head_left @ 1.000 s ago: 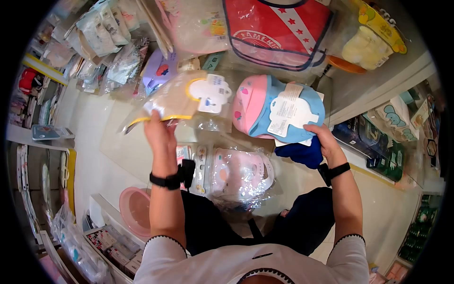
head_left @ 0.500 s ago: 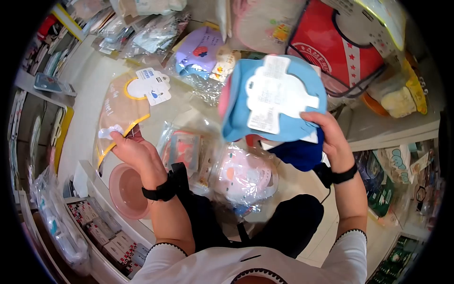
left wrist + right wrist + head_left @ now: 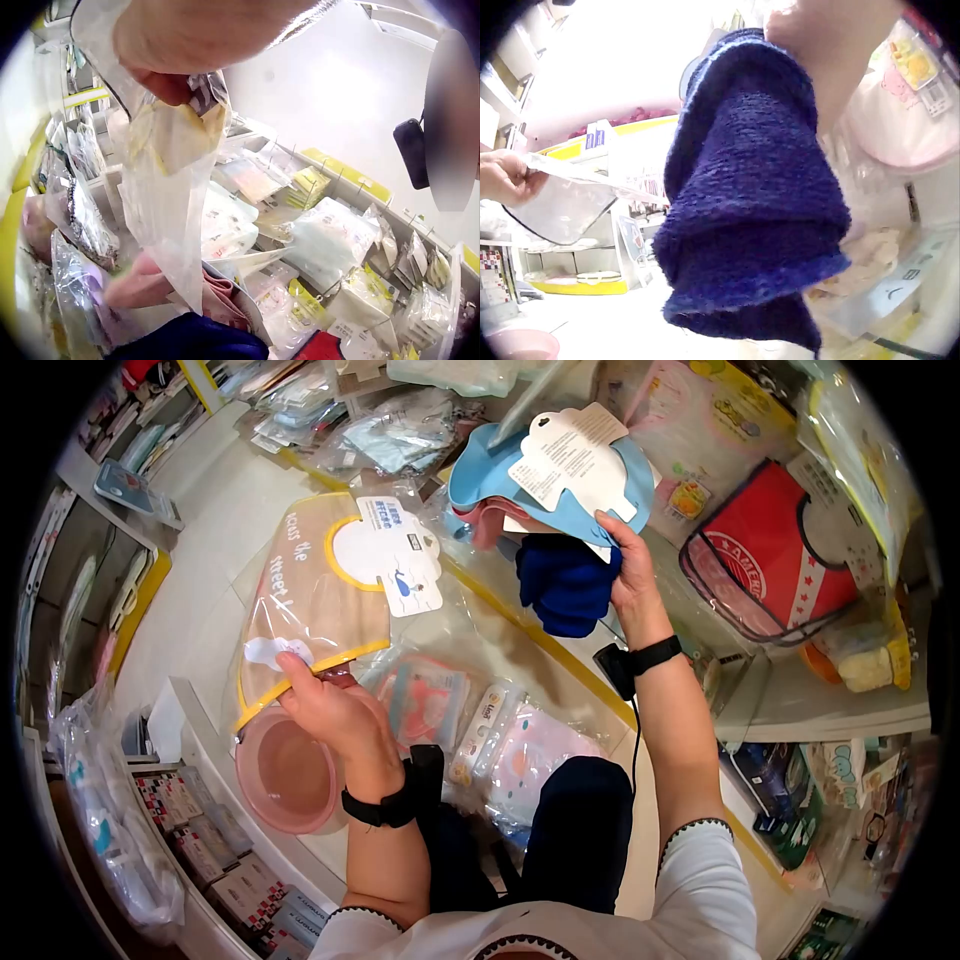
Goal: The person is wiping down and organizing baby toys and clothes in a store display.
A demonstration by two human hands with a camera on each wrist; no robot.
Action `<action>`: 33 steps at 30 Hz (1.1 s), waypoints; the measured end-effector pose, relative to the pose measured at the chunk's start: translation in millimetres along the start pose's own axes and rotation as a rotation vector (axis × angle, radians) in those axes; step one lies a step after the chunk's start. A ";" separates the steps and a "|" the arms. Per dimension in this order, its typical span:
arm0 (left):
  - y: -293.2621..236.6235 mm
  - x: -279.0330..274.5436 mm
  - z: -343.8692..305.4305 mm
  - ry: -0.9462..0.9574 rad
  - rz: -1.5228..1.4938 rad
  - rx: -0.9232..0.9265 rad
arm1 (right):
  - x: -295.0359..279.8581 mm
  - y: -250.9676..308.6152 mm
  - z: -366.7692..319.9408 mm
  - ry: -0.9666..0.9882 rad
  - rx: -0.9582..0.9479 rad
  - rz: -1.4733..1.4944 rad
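In the head view my left hand [image 3: 335, 710] pinches the lower edge of a beige bib [image 3: 300, 590] with yellow trim, in a clear bag with a white card. My right hand [image 3: 635, 575] grips a blue bib [image 3: 480, 470] with a white label card [image 3: 570, 460], and a dark blue knitted item [image 3: 568, 585] hangs beneath it. Something pink shows under the blue bib. The knitted item [image 3: 750, 180] fills the middle of the right wrist view, below my right hand [image 3: 840, 45]. In the left wrist view the clear bag [image 3: 169, 210] hangs from my left hand [image 3: 180, 52].
Below the hands lie a bagged pink-and-white item [image 3: 535, 755] and a bagged red item [image 3: 425, 700]. A pink basin [image 3: 288, 770] stands at the lower left. A red bib [image 3: 765, 560] is at the right, with bagged goods [image 3: 405, 430] at the back and shelves on both sides.
The beige bib has swung left and turned to face up in my left hand. My right hand has carried the blue bib and knitted item up and slightly left, and the view has shifted.
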State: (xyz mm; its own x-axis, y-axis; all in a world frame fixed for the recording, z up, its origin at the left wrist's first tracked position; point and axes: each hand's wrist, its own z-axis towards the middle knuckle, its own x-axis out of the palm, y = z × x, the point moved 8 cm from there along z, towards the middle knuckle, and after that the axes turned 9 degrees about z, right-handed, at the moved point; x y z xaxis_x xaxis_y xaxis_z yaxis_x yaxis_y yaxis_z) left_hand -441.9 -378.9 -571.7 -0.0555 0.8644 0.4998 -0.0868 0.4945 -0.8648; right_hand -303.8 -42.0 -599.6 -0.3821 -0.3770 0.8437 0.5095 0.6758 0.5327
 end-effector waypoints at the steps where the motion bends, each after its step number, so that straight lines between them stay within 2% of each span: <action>1: 1.5 0.7 1.1 0.002 -0.010 -0.005 | 3.2 -2.8 4.1 -0.006 -0.001 0.001; 5: 19.3 0.9 12.2 0.006 -0.014 -0.032 | 2.5 -33.3 31.9 0.019 0.057 -0.038; 10: 29.1 6.6 19.1 0.003 0.007 -0.051 | 31.1 -41.0 47.5 0.106 0.004 0.035; 13: 29.3 4.7 23.7 0.012 0.030 -0.064 | -6.1 -47.1 48.3 0.008 -0.051 -0.012; 15: 33.0 -1.0 28.5 -0.031 0.026 -0.094 | -46.1 -55.5 37.8 -0.172 -0.060 -0.144; 17: 34.9 -7.0 32.5 -0.049 0.013 -0.119 | -109.0 -67.8 29.0 -0.410 0.061 -0.253; 19: 36.0 -9.8 34.3 -0.047 -0.014 -0.135 | -131.4 -73.8 11.0 -0.578 0.136 -0.267; 22: 36.9 -10.0 35.5 -0.061 -0.038 -0.154 | -135.6 -63.2 11.0 -0.626 0.092 -0.266; 25: 37.0 -7.6 34.9 -0.065 -0.052 -0.163 | -129.0 -44.4 43.7 -0.540 0.081 -0.096; 27: 36.7 -7.4 34.5 -0.048 -0.018 -0.157 | -130.1 -34.7 62.8 -0.502 0.050 -0.127; 29: 36.7 -5.2 34.7 -0.014 -0.007 -0.151 | -139.6 -30.5 62.9 -0.545 0.020 -0.238; 33: 44.3 3.9 33.6 0.070 -0.039 -0.178 | -115.6 -26.0 3.0 -0.588 0.206 -0.324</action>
State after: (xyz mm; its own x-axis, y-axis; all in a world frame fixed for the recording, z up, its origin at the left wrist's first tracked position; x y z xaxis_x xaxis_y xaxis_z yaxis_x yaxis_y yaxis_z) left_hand -479.3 -356.6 -606.4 0.0147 0.8453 0.5341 0.0903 0.5308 -0.8426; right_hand -275.2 -14.0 -711.1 -0.8730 -0.2138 0.4383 0.1655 0.7156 0.6787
